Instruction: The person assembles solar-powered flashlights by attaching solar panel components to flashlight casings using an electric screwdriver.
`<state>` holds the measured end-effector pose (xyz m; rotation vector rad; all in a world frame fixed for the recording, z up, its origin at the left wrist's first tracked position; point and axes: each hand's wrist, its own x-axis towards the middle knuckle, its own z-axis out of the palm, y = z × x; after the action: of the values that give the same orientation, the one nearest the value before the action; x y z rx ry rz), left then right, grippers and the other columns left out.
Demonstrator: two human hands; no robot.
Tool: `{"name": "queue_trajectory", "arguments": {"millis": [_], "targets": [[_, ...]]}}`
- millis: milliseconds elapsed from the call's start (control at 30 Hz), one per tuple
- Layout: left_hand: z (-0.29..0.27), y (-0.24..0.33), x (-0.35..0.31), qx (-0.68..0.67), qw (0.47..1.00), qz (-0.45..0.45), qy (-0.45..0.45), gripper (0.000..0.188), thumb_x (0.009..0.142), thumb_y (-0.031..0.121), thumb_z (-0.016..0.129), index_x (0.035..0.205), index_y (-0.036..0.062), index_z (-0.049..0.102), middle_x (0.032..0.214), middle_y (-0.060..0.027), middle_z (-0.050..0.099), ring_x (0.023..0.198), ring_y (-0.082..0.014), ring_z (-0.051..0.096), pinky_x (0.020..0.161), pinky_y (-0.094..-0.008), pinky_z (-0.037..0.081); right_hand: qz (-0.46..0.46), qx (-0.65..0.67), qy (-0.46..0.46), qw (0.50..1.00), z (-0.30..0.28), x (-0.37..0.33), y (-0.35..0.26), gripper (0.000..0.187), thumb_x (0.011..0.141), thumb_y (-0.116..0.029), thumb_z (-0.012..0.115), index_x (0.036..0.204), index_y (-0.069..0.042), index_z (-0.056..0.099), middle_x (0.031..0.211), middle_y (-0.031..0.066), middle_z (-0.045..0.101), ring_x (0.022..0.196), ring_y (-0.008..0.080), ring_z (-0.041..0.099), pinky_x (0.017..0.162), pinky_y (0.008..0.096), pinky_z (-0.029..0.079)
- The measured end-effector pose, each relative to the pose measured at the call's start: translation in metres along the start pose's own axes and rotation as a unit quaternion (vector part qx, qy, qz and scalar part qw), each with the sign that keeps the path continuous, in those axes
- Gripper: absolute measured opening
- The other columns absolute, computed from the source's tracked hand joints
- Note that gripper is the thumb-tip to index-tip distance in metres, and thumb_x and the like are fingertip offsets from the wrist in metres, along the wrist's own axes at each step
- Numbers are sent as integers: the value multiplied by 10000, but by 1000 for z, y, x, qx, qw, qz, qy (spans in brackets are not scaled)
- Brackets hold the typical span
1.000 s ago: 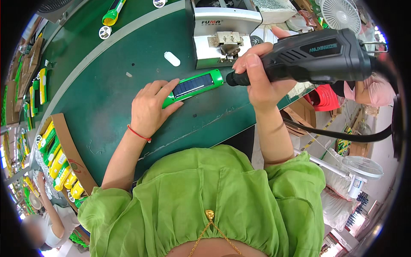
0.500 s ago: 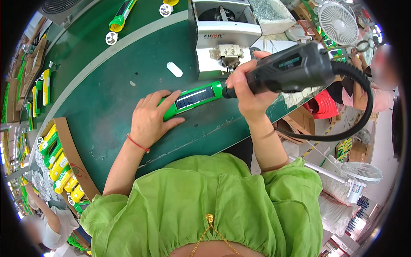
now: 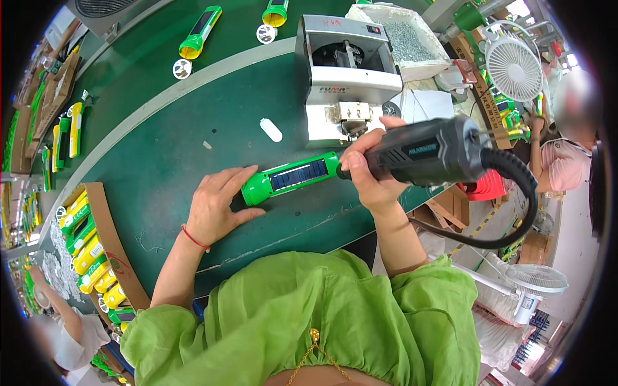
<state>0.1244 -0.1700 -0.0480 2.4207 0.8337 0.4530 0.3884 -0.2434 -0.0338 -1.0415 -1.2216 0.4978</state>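
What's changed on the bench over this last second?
The right hand has brought the black power driver leftward, so its nose now appears to reach the right end of the green solar flashlight. The left hand has slid back left, uncovering more of the flashlight's left end. Unchanged: the right hand's grip and the white oval piece.

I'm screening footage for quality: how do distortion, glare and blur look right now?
In the head view, black corners surround the round fisheye image; pale streaks cross the solar panel; the left hand, right hand and power tool look fairly sharp; a co-worker's head at right is smeared.
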Motion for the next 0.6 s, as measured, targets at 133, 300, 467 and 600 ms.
{"name": "queue_trajectory", "arguments": {"millis": [133,300,467,600], "targets": [[5,-9,-1,-19,1000,9,17,631,641,220,851,1209,94,607,1149,-104,649,1023,-304,621,860,-379,487,-61,-198,-55,977,-8,-8,1,577,838,73,580,1324,2,276,783,119,595,628,161,575,619,289,523],[10,-10,6,-45,999,29,9,599,644,230,854,1178,88,622,1122,-103,660,996,-293,634,837,-368,485,-22,-26,32,999,-12,7,-11,598,823,51,572,1341,30,275,720,106,570,568,161,557,593,299,523],[33,12,28,-40,998,54,14,569,673,255,836,1177,93,627,1111,-100,662,972,-286,635,797,-356,482,-118,15,90,989,-13,61,-33,604,837,11,557,1344,92,239,663,107,566,538,169,558,587,314,535],[46,18,33,-44,997,64,28,567,696,288,818,1192,94,621,1136,-98,651,955,-288,634,805,-363,488,-123,-16,54,991,-9,72,-24,598,832,26,561,1328,119,240,678,114,590,552,168,582,599,305,535]]}}
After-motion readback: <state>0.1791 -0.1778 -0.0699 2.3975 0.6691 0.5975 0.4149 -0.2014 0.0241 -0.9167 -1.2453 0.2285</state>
